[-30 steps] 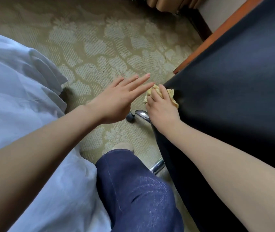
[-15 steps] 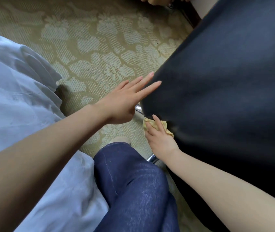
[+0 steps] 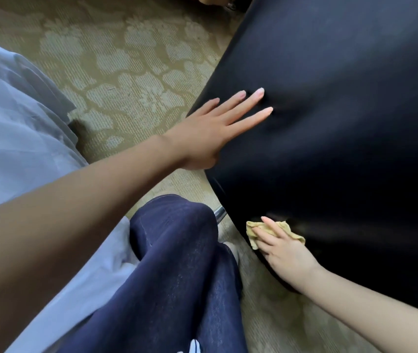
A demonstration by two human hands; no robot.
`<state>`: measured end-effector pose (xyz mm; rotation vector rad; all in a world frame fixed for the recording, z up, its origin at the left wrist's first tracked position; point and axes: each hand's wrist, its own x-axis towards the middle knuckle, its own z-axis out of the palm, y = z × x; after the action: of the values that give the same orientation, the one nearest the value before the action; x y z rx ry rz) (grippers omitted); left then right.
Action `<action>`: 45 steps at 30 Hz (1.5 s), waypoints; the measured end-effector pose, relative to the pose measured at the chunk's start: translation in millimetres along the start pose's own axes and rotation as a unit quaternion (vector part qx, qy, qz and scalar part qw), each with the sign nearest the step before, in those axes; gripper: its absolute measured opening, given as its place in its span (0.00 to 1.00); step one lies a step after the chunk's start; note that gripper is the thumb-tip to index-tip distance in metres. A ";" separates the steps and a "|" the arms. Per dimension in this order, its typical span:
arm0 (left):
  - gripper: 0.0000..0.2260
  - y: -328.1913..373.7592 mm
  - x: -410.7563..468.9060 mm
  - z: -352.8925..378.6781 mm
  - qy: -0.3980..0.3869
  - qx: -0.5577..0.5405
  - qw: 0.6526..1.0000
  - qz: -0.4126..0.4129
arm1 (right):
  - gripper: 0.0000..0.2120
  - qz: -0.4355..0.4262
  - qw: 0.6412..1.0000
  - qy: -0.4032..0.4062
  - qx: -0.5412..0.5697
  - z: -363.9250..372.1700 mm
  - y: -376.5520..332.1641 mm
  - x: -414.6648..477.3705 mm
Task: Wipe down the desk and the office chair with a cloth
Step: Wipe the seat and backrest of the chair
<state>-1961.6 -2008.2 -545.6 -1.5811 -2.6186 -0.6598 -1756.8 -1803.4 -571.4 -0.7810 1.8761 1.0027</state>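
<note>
The black office chair (image 3: pixel 343 110) fills the right half of the head view, its dark padded surface close to me. My left hand (image 3: pixel 213 128) lies flat on it with fingers spread, fingertips denting the padding. Lower down, my right hand (image 3: pixel 282 248) presses a small crumpled yellow cloth (image 3: pixel 256 229) against the chair's lower edge. Most of the cloth is hidden under my fingers. The desk is out of view.
Patterned beige carpet (image 3: pixel 116 80) covers the floor at left and below. My knee in dark blue jeans (image 3: pixel 174 253) is bent close to the chair. A shiny metal piece of the chair's base (image 3: pixel 220 213) shows beside the knee. My pale blue shirt (image 3: pixel 16 138) fills the left side.
My right hand has slid the cloth down the chair's edge toward me. My left hand moved from hovering beside the chair to resting flat on it. The view has shifted closer to the chair.
</note>
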 end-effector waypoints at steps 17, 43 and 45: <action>0.42 -44.9 -45.9 7.3 0.026 0.122 0.986 -0.114 | 0.20 0.201 0.957 0.207 0.028 -122.0 100.0 36.5; 0.36 -42.1 -40.3 50.1 -0.049 0.005 0.976 -0.211 | 0.22 0.125 0.971 0.196 -0.048 -105.0 83.4 149.6; 0.39 -26.7 -37.4 43.6 -0.043 0.025 0.985 -0.162 | 0.23 0.112 0.974 0.184 -0.071 -90.9 71.0 131.4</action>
<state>-1957.1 -2034.8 -603.0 -1.2052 -2.9638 -0.5386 -1907.8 -1864.6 -634.9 -0.9025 2.2685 1.2061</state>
